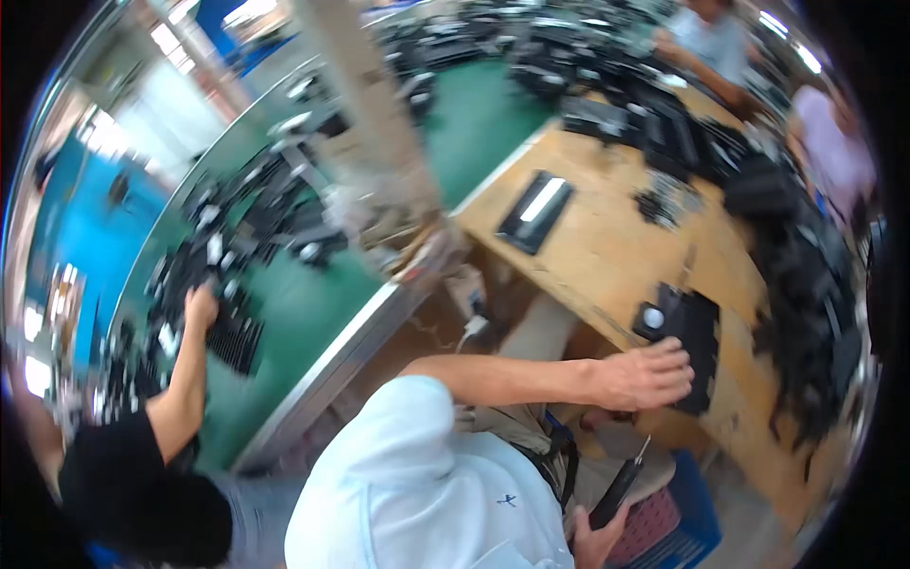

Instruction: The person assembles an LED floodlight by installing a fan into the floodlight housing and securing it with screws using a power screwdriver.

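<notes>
My left hand [646, 376] reaches over the wooden bench's near edge, its fingers bent onto a flat black plastic part [700, 332] and gripping its near side. A round whitish piece [652, 317] sits at one corner of that part. Low in the view, my right hand [599, 541] is closed around the black handle of a screwdriver [618, 493], perhaps a powered one. Its thin metal bit points up, apart from the black part and beside the bench edge. The fingertips of my left hand are partly blurred.
On the wooden bench [607, 228] lie a glossy black panel [536, 212], a heap of small parts [668, 199] and piled black parts [796, 284]. A green conveyor [313, 294] carries more parts; a pillar [365, 95] stands beside it. Below is a blue basket [700, 531]. Co-workers stand nearby.
</notes>
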Action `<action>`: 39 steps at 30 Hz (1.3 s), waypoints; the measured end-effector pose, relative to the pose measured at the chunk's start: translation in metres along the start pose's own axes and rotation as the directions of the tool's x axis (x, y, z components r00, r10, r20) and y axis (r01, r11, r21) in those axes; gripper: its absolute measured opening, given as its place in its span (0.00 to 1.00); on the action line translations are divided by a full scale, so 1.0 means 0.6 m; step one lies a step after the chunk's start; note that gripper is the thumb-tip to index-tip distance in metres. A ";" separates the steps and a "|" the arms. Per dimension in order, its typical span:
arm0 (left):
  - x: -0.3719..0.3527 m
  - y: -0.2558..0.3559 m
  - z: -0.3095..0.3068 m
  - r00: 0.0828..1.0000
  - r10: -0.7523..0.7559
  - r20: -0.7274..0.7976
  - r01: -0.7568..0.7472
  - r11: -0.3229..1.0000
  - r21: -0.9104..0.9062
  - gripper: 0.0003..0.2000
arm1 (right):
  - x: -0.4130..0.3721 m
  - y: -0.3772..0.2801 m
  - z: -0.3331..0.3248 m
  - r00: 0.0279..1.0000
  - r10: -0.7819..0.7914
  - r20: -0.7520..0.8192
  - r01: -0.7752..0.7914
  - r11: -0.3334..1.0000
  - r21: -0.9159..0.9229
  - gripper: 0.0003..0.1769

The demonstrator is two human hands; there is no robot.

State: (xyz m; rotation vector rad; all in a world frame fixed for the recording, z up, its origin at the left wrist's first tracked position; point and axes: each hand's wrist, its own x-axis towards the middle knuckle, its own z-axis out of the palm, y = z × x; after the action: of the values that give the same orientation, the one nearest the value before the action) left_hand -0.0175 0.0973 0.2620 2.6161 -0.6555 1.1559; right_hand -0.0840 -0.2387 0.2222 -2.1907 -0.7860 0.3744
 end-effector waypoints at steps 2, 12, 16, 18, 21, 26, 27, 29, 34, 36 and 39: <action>0.005 0.000 -0.047 0.998 -0.020 -0.053 0.015 0.996 -0.088 0.21 | -0.005 0.008 0.012 0.975 0.153 0.158 -0.164 0.985 0.054 0.47; -0.076 0.151 -0.406 0.886 -0.461 -0.055 0.444 0.876 -0.189 0.21 | 0.123 0.046 0.077 0.818 0.152 0.555 -0.420 0.817 0.395 0.44; -0.112 0.234 -0.554 0.763 -0.629 -0.149 0.646 0.733 0.214 0.19 | 0.161 0.036 0.107 0.764 -0.009 0.645 -0.385 0.795 0.468 0.32; -0.130 0.263 -0.616 0.699 -0.659 -0.279 0.702 0.556 0.444 0.18 | 0.168 0.041 0.125 0.756 -0.002 0.655 -0.383 0.810 0.444 0.28; -0.202 0.252 -0.687 0.682 -0.575 -0.452 0.671 0.246 0.699 0.23 | 0.168 0.049 0.141 0.727 -0.007 0.687 -0.406 0.802 0.438 0.26; -0.422 0.163 -0.843 0.650 -0.604 -0.462 0.454 -0.179 0.873 0.27 | 0.161 -0.013 0.124 0.723 -0.003 0.691 -0.420 0.791 0.444 0.26; -0.477 0.153 -0.879 0.567 -0.666 -0.485 0.418 -0.274 0.866 0.27 | 0.158 -0.008 0.120 0.749 0.004 0.663 -0.415 0.783 0.464 0.26; -0.567 0.154 -0.924 0.392 -0.743 -0.543 0.444 -0.364 0.819 0.27 | 0.150 0.001 0.116 0.767 0.037 0.640 -0.396 0.813 0.427 0.29; -0.814 0.162 -1.030 0.162 -0.806 -0.569 0.280 -0.515 0.810 0.32 | 0.133 0.010 0.120 0.768 0.133 0.627 -0.409 0.855 0.319 0.36; -0.843 0.177 -1.040 0.120 -0.806 -0.580 0.169 -0.559 0.812 0.32 | 0.136 -0.014 0.110 0.762 0.159 0.627 -0.435 0.844 0.315 0.36; -0.868 0.196 -1.033 0.071 -0.804 -0.590 0.260 -0.556 0.789 0.33 | 0.149 -0.048 0.099 0.751 0.138 0.646 -0.441 0.834 0.333 0.35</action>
State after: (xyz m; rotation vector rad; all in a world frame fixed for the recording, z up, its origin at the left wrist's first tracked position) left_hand -0.7850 0.3783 0.2936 2.5755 2.6969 0.1163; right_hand -0.0562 -0.1329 0.2027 -1.7156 -0.5641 1.3419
